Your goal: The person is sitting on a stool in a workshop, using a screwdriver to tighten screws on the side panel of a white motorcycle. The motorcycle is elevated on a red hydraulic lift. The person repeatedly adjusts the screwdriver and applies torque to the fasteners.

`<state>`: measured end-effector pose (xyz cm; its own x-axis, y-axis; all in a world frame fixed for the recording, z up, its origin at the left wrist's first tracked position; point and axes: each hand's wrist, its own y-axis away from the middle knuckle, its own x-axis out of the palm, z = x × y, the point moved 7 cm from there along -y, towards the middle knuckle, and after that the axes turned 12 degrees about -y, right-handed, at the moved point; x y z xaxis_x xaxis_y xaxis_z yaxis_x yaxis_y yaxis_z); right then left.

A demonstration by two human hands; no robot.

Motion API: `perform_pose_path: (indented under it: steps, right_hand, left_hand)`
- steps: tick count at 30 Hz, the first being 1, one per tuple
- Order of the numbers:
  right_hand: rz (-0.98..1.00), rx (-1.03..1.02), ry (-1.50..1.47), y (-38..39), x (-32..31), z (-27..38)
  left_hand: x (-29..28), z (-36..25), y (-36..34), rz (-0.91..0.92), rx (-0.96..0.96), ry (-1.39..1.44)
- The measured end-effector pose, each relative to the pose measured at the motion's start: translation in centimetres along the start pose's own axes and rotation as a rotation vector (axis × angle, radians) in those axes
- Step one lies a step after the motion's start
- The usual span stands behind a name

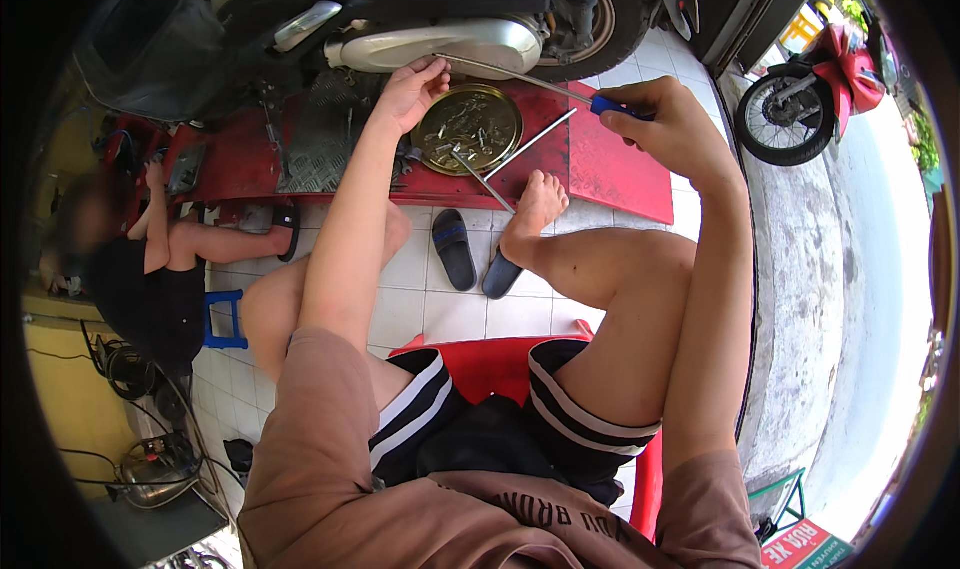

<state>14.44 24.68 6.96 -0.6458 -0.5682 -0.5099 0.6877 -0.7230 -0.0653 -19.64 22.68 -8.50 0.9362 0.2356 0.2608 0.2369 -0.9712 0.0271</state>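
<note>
A long screwdriver (530, 77) with a thin metal shaft and a blue handle spans the gap between my hands. My right hand (668, 119) is wrapped round its handle. The fingers of my left hand (413, 91) pinch near the tip, beside the silver engine cover (440, 47) of a scooter; whether a small part sits at the tip is too small to tell. Below the shaft, a round brass-coloured tray (440, 119) holds several small screws and bolts. A T-shaped metal wrench (535, 141) leans across the tray's right edge on the red platform (620, 159).
My bare foot (540, 204) rests against the platform edge, near black slippers (455, 249) on white tiles. To the left a co-worker in black (150, 289) sits by a blue stool (225, 319). A red motorbike (820, 89) stands outside at right. Beneath me is a red chair (480, 359).
</note>
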Motion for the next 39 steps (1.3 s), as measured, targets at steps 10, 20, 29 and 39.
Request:
perform_pose_path:
  steps: [10,20,29,39]
  right_hand:
    - [0.112,-0.222,-0.339,1.1,1.4,3.8]
    - [0.27,-0.236,-0.381,1.8,4.2,5.0]
    - [0.262,-0.322,-0.197,1.7,3.9,4.5]
    - [0.241,-0.243,-0.196,1.6,3.8,4.8]
  left_hand:
    - [4.3,-18.7,13.6,0.087,0.278,-0.132]
    - [3.9,-20.2,20.3,-0.126,0.392,-0.411]
    - [2.8,-17.8,20.4,-0.084,0.235,-0.902]
    - [2.5,-17.7,19.8,-0.114,0.266,-0.72]
